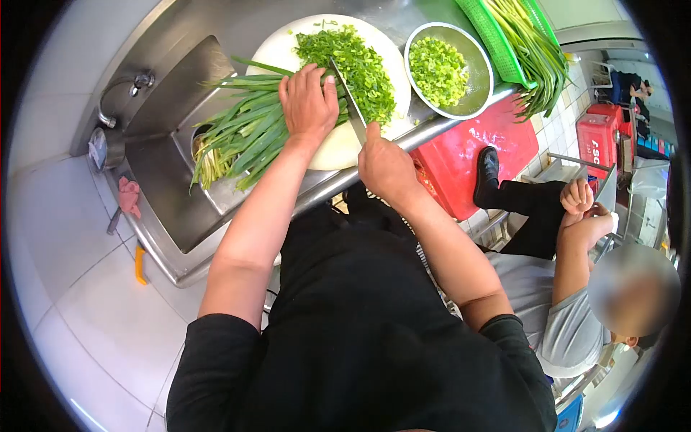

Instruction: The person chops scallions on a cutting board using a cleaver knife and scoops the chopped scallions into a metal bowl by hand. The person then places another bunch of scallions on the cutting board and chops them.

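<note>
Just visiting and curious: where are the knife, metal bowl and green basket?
Knife (pixel 351 104), head view: the blade.
Metal bowl (pixel 478 68), head view: inner wall.
Green basket (pixel 497 47), head view: side wall.

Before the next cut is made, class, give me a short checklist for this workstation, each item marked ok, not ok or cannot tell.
1. Knife held in the right hand: ok, fingers wrapped around its handle.
2. Long green stalks steadied: ok, the left hand lies over them.
3. Left fingertips safely away from the blade: cannot tell; they are near it, but the exact gap is unclear.
4. Stalks wholly on the white board: not ok, many overhang the sink.
5. Metal bowl upright: ok, with chopped greens inside.
</note>
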The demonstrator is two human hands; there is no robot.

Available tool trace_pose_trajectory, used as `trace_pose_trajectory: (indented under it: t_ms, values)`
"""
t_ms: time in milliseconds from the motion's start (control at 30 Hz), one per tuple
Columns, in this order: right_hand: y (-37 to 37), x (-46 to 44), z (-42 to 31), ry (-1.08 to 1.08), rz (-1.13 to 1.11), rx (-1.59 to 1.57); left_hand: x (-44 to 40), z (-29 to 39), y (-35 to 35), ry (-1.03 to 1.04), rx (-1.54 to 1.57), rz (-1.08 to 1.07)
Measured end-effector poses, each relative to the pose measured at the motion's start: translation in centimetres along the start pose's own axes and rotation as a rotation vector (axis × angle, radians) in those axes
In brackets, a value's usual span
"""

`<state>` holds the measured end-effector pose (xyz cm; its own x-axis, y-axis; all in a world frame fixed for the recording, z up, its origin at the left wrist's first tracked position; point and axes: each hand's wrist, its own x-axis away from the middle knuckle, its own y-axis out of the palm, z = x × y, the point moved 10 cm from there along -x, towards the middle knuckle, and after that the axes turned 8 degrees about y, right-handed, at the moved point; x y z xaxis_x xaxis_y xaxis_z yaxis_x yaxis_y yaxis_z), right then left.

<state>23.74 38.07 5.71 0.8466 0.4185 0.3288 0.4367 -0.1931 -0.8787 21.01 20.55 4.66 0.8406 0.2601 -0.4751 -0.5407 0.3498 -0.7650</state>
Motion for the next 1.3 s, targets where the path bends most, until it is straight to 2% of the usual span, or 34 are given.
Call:
trace_pose_trajectory:
  t_ms: [133, 233, 300, 333, 400, 433, 500, 600, 633, 767, 833, 933, 1067, 1200, 1267, 1300]
  values:
    - [0.1, 0.0, 0.1, 0.022, -0.023, -0.03, -1.0, 0.6, -1.0, 0.059, 0.085, -0.021]
    - [0.0, 0.0, 0.1, 0.028, -0.039, -0.036, -2.6, 0.4, -2.3, 0.107, 0.267, -0.024]
    - [0.0, 0.2, 0.0, 0.04, -0.048, -0.032, -4.3, -1.4, -2.1, 0.116, 0.22, -0.225]
    - [0.0, 0.1, -0.1, 0.035, -0.043, -0.023, -4.8, -2.8, -1.8, 0.169, 0.001, -0.309]
    - [0.3, 0.2, -0.1, 0.052, -0.059, 0.0, -4.6, -5.2, -1.0, 0.205, -0.131, -0.587]
    - [0.2, 0.3, -0.2, 0.048, -0.054, 0.001, -5.0, -5.8, -1.9, 0.206, -0.133, -0.582]
    - [0.2, 0.4, -0.3, 0.069, -0.059, -0.018, -3.6, -6.7, -0.8, 0.243, -0.189, -0.92]
    - [0.3, 0.5, -0.4, 0.083, -0.059, 0.005, -3.0, -6.2, -1.2, 0.167, -0.112, -0.999]
    - [0.3, 0.5, -0.5, 0.086, -0.057, 0.004, -3.1, -6.4, -1.4, 0.104, -0.076, -0.995]
    - [0.6, 0.5, -0.8, 0.074, -0.023, 0.028, -1.6, -3.9, -2.2, 0.122, -0.101, -0.99]
    - [0.5, 0.5, -0.9, 0.058, 0.007, 0.03, -0.8, -2.3, -2.8, 0.21, -0.248, -0.929]
    - [0.4, 0.5, -1.2, 0.057, 0.011, 0.028, 0.0, -2.3, -2.4, 0.185, -0.269, -0.925]
    - [0.8, 0.5, -1.0, 0.068, -0.01, 0.02, -0.5, -3.1, -2.0, 0.167, -0.188, -1.041]
    - [0.7, 0.6, -1.1, 0.065, -0.004, 0.019, -1.3, -4.2, -2.1, 0.177, -0.07, -1.066]
    - [0.8, 0.5, -1.0, 0.076, -0.012, 0.02, -2.7, -2.4, -4.2, 0.414, -0.051, -0.694]
    - [0.9, 0.5, -0.9, 0.087, -0.017, 0.023, -2.3, -2.7, -4.0, 0.414, -0.052, -0.695]
